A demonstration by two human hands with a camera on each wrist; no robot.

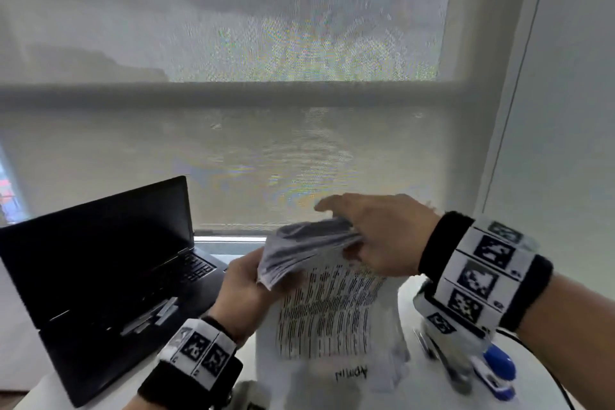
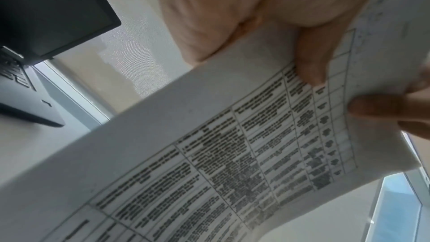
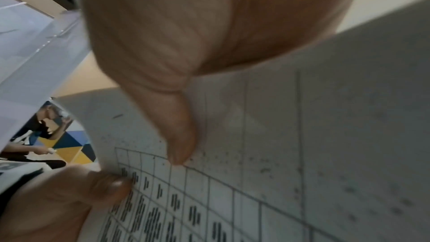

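Note:
A stack of printed sheets (image 1: 327, 309) with a table of dark text is held up over the white table. My left hand (image 1: 246, 280) grips its left edge, where the upper pages curl over in a bent bundle (image 1: 299, 250). My right hand (image 1: 376, 236) pinches the top right of those bent pages, with its forefinger stretched out. In the left wrist view the thumb (image 2: 311, 58) presses on the printed sheet (image 2: 209, 154). The right wrist view shows the right thumb (image 3: 179, 135) lying on the gridded page (image 3: 302, 154).
An open black laptop (image 1: 109, 263) with a dark screen stands on the table at the left. A blue and white stapler (image 1: 489, 373) lies at the lower right, near a thin cable (image 1: 532, 346). A window with a drawn mesh blind (image 1: 266, 143) rises behind the table.

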